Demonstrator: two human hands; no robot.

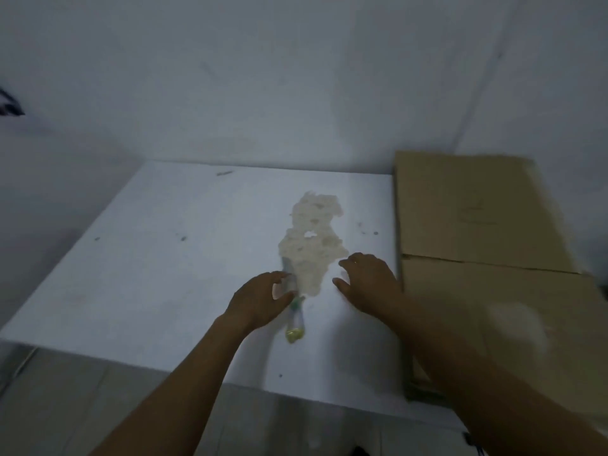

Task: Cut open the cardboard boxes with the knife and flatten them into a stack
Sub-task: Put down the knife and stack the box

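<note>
Knife (pixel 295 319) and hands meet at the near end of a rough, cream-coloured patch (pixel 312 238) where the surface of the white table (pixel 164 258) looks torn away; we take that patch as our landmark.

The knife lies on the table with its far part against the patch's near-left edge and its yellow butt end pointing back toward us. Our left hand (pixel 260 299) is just left of the patch's near end, with fingers and thumb curled round the knife's far part, gripping it. The view is blurred, so we cannot tell how firm the grip is.

Our right hand (pixel 368 278) is just right of the patch's near end, palm down, fingers loosely spread and holding nothing. Its fingertips are close to the patch's edge.

Further right of the patch, past our right hand, a brown cardboard box (pixel 477 225) stands against the table's right edge. Its top flaps are closed, with a seam running across between them, and a pale smudge marks the nearer flap.

Beyond the patch a plain white wall (pixel 263 77) rises behind the table. A few small dark specks dot the tabletop left and right of the patch.
</note>
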